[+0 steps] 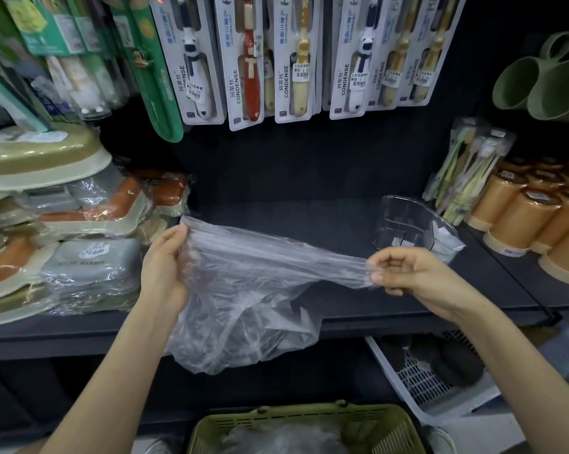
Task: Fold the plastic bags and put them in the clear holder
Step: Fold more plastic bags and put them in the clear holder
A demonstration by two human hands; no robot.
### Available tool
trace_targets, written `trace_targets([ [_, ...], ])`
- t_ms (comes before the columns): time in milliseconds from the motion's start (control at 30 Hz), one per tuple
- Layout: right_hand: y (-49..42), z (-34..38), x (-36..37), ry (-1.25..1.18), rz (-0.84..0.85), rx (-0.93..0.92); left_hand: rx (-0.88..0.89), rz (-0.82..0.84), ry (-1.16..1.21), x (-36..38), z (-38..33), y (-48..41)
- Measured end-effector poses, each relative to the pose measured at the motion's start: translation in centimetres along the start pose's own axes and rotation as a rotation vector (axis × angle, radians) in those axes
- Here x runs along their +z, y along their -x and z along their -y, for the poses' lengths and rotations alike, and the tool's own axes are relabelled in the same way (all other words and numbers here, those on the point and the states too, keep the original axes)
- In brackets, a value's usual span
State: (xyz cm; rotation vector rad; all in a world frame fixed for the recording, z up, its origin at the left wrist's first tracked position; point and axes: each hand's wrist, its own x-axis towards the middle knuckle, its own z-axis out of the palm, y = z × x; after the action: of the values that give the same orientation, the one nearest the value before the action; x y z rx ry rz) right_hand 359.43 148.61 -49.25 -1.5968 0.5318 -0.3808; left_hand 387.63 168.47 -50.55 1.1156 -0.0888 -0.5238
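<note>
Right now the plastic bag (250, 290) hangs in the air in front of the dark shelf (309, 217), stretched sideways between both hands. The left hand (163, 267), at 9 o'clock of the bag, has its fingers curled round the wide edge. The right hand (411, 273), at 3 o'clock, pinches a gathered, rope-like end between thumb and fingertips. Below that taut line the rest of the film sags loose towards 6 o'clock.

It looks feather-light, thin and limp, with no stiffness of its own, so I would expect it to slip, cling and spring open unless each crease is pressed flat. Holding it at the two ends, as here, seems the sound grip, since tension is what keeps it straight. Too hard a pull could probably stretch or tear it.

The clear holder (411, 224) stands on the shelf at about 2 o'clock of the bag, just beyond the right hand. A green basket (296, 412) at 6 o'clock appears to hold more crumpled film.
</note>
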Motion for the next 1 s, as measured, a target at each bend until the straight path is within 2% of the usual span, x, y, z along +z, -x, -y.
trace_targets([
  [200,-0.3,-0.1,-0.2,-0.051,-0.083,0.031,0.137,-0.008,-0.165,-0.1,0.3,0.0],
  [300,-0.6,-0.3,-0.5,-0.079,-0.056,0.058,0.215,0.002,-0.260,0.3,0.7,-0.1],
  [467,-1.0,-0.2,-0.6,-0.177,-0.058,0.055,0.225,0.021,-0.333,0.3,1.1,-0.6],
  [667,-2.3,-0.5,-1.0,-0.072,-0.434,0.006,0.240,0.036,-0.510,0.7,2.0,-0.9],
  [767,-2.6,-1.1,-0.5,0.172,-0.713,-0.109,0.201,-0.057,-0.522,1.3,2.7,-1.4],
  [800,-2.2,-0.9,0.0,0.257,-0.751,-0.158,0.170,-0.093,-0.506,1.7,2.8,-1.7],
  [833,-1.7,-0.8,0.7,0.307,-0.715,-0.197,0.131,-0.131,-0.482,2.1,3.0,-1.9],
  [867,-1.1,-0.7,1.5,0.329,-0.605,-0.220,0.087,-0.162,-0.459,2.5,3.0,-2.2],
  [933,0.2,-0.6,3.3,0.407,-0.273,-0.179,-0.020,-0.186,-0.385,3.3,3.2,-2.5],
  [1000,0.7,-1.5,4.3,0.646,-0.005,-0.078,-0.154,-0.137,-0.273,3.7,2.9,-2.8],
])
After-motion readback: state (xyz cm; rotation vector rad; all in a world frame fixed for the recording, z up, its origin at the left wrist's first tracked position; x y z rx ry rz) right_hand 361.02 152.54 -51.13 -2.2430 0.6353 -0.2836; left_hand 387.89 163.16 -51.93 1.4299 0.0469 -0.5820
